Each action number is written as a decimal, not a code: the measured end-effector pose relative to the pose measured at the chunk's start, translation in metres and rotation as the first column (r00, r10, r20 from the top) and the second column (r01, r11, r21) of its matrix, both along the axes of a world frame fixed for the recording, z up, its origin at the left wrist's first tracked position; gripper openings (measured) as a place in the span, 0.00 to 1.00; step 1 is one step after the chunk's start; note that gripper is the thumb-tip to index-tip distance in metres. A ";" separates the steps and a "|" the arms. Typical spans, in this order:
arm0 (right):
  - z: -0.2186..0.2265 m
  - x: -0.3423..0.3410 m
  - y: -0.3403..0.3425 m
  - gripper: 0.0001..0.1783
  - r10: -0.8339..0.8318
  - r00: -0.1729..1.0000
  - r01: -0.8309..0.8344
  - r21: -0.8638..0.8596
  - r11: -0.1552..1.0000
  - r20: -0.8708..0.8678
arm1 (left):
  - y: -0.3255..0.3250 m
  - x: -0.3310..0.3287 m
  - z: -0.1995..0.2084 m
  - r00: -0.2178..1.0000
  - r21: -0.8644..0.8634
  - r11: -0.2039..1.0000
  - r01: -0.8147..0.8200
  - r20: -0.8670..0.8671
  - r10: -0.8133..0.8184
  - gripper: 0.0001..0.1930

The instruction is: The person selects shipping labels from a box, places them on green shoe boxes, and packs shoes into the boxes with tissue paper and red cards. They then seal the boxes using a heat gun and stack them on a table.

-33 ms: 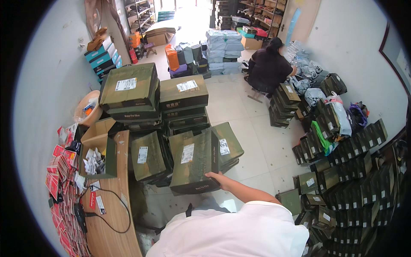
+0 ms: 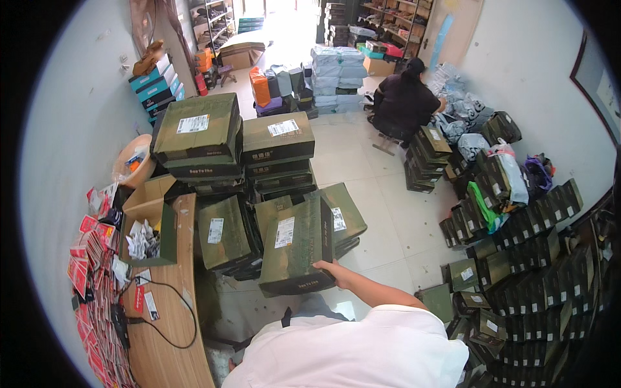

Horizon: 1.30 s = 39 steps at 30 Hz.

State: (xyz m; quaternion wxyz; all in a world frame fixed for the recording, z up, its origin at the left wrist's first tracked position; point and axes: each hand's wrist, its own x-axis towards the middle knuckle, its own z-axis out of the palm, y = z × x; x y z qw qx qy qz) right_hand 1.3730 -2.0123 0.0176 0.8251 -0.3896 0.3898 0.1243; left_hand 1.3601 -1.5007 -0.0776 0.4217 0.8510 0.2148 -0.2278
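Step in hand, by the look of it: shifting a tilted green carton [image 2: 294,249] standing on the floor [image 2: 394,226] against the low stack of cartons [image 2: 226,236]. Right hand [image 2: 325,266] clamped on its lower right corner, fingers wrapped over the edge. Left hand out of sight, state unknown. Next move probably calls for a second grip on the far edge before lifting or tipping.
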 end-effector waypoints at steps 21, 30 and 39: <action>0.164 -0.096 0.379 0.36 0.787 0.596 -0.797 0.001 0.604 0.158 | 0.097 -0.199 0.188 0.647 -0.848 0.396 -0.352 0.085 0.758 0.47; 0.124 -0.094 0.538 0.28 0.960 0.250 -0.930 0.306 0.202 0.127 | 0.174 -0.236 0.184 0.185 -0.796 0.102 -0.596 -0.012 0.983 0.51; 0.044 -0.069 0.651 0.27 0.975 -0.182 -0.943 0.259 -0.209 0.124 | 0.355 -0.218 0.069 0.230 -0.710 0.235 -0.664 0.105 0.968 0.39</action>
